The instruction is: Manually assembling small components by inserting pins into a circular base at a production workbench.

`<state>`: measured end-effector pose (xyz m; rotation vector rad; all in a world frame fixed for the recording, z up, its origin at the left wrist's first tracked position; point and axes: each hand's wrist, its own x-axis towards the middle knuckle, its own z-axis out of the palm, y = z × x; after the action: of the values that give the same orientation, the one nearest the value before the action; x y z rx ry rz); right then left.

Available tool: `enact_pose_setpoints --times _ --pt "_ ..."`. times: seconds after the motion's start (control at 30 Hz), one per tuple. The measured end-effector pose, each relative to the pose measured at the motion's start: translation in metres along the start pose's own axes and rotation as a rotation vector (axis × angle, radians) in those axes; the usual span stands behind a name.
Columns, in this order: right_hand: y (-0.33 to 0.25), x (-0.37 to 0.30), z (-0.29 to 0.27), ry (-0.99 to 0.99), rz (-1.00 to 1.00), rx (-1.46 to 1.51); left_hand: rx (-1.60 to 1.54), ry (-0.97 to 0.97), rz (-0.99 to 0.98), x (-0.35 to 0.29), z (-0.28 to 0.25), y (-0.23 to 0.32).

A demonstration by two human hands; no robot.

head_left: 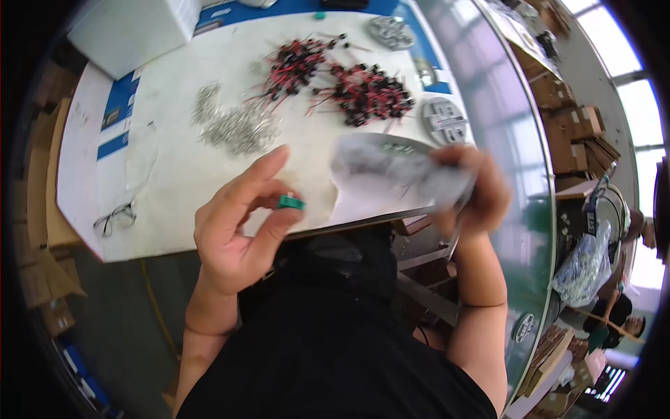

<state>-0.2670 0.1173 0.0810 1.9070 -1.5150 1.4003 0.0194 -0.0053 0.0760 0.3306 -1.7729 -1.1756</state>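
Observation:
My left hand [241, 230] is above the table's near edge, thumb and fingertips pinching a small green block [291, 202] with a pale piece on top. My right hand [478, 185], smeared by motion, grips the right end of a grey-white, rounded piece [398, 164]. Blur hides the details of that piece; some small pale green spots show near its upper edge. Under it lies a white sheet [363, 202] at the table edge. Farther back are a heap of small silvery parts [241, 126] and two heaps of black round parts with red and black wires [370, 94].
Round grey moulded pieces [444, 119] stand along the right side of the white table [167, 188]. Eyeglasses [115, 218] lie near its left corner. A white box [136, 35] stands at the back left. Beyond a glossy green surface [520, 279] are cardboard boxes [569, 126] and people.

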Motion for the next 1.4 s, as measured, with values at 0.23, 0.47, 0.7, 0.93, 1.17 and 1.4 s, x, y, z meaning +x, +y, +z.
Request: enact_pose_setpoints --times 0.23,0.47,0.7,0.93,1.17,1.4 --pt "0.275 -0.062 -0.192 0.271 1.03 -0.483 0.285 -0.047 -0.21 -0.035 -0.03 -0.06" --pt "0.296 -0.103 -0.209 -0.002 0.92 -1.478 0.301 -0.033 -0.301 -0.039 -0.03 -0.07" --pt "0.108 0.003 -0.062 -0.584 0.904 -0.261 0.289 0.008 -0.294 -0.04 -0.032 -0.062" --pt "0.104 -0.024 -0.071 -0.624 0.928 -0.414 0.313 -0.018 -0.194 -0.043 -0.036 -0.065" --pt "0.033 0.011 -0.022 -0.673 0.593 0.026 0.314 0.026 -0.085 -0.038 -0.038 -0.063" --pt "0.001 0.046 0.078 -0.973 0.241 0.234 0.519 -0.138 -0.036 -0.028 -0.03 -0.052"
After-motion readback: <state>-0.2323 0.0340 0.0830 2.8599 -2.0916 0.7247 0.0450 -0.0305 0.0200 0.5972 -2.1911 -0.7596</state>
